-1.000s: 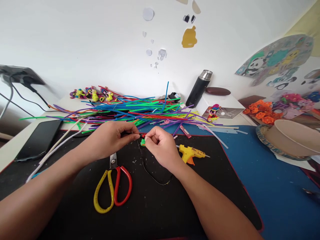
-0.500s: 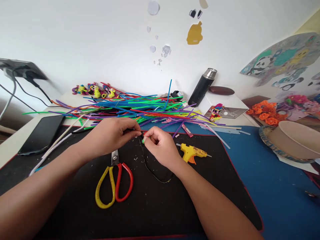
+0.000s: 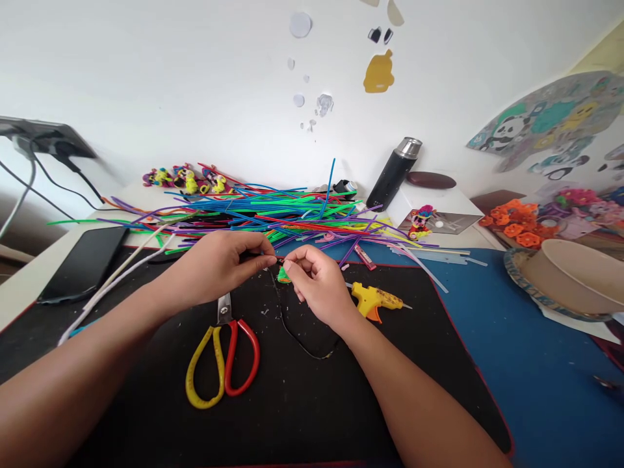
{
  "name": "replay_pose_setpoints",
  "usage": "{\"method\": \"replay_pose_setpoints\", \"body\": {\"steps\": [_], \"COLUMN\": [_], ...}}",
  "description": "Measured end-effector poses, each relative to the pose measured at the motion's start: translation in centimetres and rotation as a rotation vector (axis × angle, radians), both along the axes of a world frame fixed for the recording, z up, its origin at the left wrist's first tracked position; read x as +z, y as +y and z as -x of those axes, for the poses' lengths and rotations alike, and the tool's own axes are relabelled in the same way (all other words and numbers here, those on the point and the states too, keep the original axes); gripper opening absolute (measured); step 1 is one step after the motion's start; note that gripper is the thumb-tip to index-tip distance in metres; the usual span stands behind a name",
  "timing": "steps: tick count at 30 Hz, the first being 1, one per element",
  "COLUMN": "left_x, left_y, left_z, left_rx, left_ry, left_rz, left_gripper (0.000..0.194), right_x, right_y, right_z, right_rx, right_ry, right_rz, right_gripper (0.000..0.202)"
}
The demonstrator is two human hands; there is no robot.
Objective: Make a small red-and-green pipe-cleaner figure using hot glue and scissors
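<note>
Above the black mat [image 3: 312,416], my left hand [image 3: 227,260] is closed in a pinch on a thin black pipe cleaner [image 3: 166,261], part of which trails out to the left behind the wrist. Just right of it, my right hand [image 3: 314,279] has its fingertips closed around a small green and orange fuzzy piece [image 3: 283,275]. The fingertips of both hands almost meet, and the black strand runs toward the green piece; whether they are joined is hidden. Scissors [image 3: 224,354] with one yellow and one red handle lie below my left hand. A yellow glue gun [image 3: 377,300] rests right of my right hand.
A heap of coloured pipe cleaners [image 3: 273,211] spreads along the wall. Behind it stand small fuzzy figures [image 3: 188,179] and a leaning black flask [image 3: 394,174]. A phone [image 3: 82,263] lies left, a bowl [image 3: 585,273] right. A thin black cord [image 3: 299,344] curves across the mat.
More of the green and orange piece now shows beside my right fingertips, which have turned slightly. My left hand stays almost in place. The view has tilted slightly upward.
</note>
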State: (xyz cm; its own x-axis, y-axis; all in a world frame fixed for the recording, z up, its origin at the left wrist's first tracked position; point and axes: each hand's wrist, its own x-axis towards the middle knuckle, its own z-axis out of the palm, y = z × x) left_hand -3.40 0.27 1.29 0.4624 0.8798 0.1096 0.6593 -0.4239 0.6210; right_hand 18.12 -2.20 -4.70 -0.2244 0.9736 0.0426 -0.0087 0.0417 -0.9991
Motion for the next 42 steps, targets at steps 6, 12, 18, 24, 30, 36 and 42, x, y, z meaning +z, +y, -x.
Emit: {"method": "replay_pose_setpoints", "body": {"steps": [6, 12, 18, 24, 30, 36, 42], "left_x": [-0.1, -0.3, -0.1, 0.0, -0.5, -0.2, 0.2], "left_y": [0.0, 0.1, 0.2, 0.0, -0.2, -0.7, -1.3], "left_z": [-0.1, -0.1, 0.1, 0.1, 0.0, -0.3, -0.9], "left_rx": [-0.008, -0.031, -0.033, -0.052, -0.131, -0.263, -0.183], "left_ry": [0.017, 0.031, 0.062, 0.176, 0.298, 0.347, 0.277], "left_rz": [0.018, 0.007, -0.032, -0.156, -0.358, -0.492, -0.69], "left_gripper": [0.034, 0.033, 0.033, 0.029, 0.033, 0.036, 0.029], "right_x": [0.2, 0.4, 0.4, 0.1, -0.1, 0.1, -0.2], "right_y": [-0.2, -0.4, -0.6, -0.6, -0.6, -0.6, -0.2], "right_z": [0.1, 0.1, 0.0, 0.0, 0.1, 0.2, 0.2], "right_rx": [-0.042, -0.084, -0.079, -0.068, -0.056, -0.017, -0.032], "right_ry": [-0.07, -0.147, -0.231, -0.357, -0.47, -0.584, -0.376], "right_rz": [-0.033, -0.056, -0.12, -0.21, -0.289, -0.278, -0.127], "right_gripper": [0.014, 0.011, 0.009, 0.011, 0.016, 0.017, 0.011]}}
